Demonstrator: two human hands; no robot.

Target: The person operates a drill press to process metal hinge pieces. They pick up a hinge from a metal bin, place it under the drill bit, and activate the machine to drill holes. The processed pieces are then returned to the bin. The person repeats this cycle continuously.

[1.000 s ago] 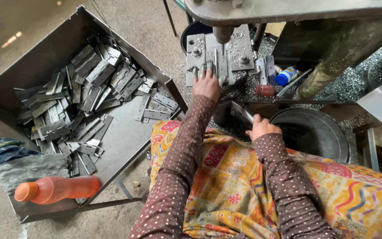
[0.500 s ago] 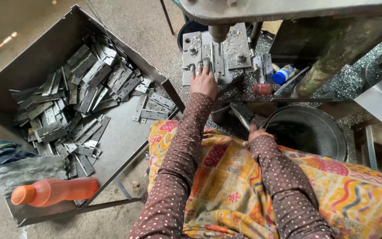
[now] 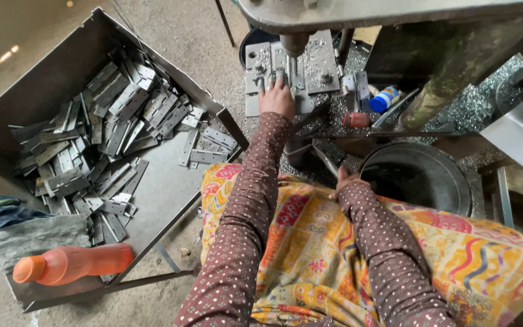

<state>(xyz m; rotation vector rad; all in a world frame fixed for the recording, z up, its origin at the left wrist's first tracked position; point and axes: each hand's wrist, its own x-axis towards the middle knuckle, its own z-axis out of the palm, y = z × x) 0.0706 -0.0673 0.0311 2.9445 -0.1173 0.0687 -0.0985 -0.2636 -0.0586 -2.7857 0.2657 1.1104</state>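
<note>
My left hand (image 3: 276, 97) lies on the grey metal jig plate (image 3: 316, 63) of a drill press, fingers spread just below the spindle (image 3: 293, 43). What lies under the fingers is hidden. My right hand (image 3: 346, 180) rests at the edge of my lap, closed on a flat grey metal hinge piece (image 3: 328, 156) that points up and to the left. Both arms wear brown dotted sleeves over a yellow patterned cloth (image 3: 310, 242) on my lap.
To the left stands a large metal tray (image 3: 171, 200) with several flat hinge pieces (image 3: 116, 121). An orange bottle (image 3: 71, 264) and folded cloths (image 3: 13, 224) lie at its near corner. A black round pan (image 3: 419, 175) sits right of my right hand. A blue-capped container (image 3: 384, 99) stands among metal shavings.
My left hand has reached slightly further onto the jig plate under the spindle. My right hand stays at my lap with the hinge piece.
</note>
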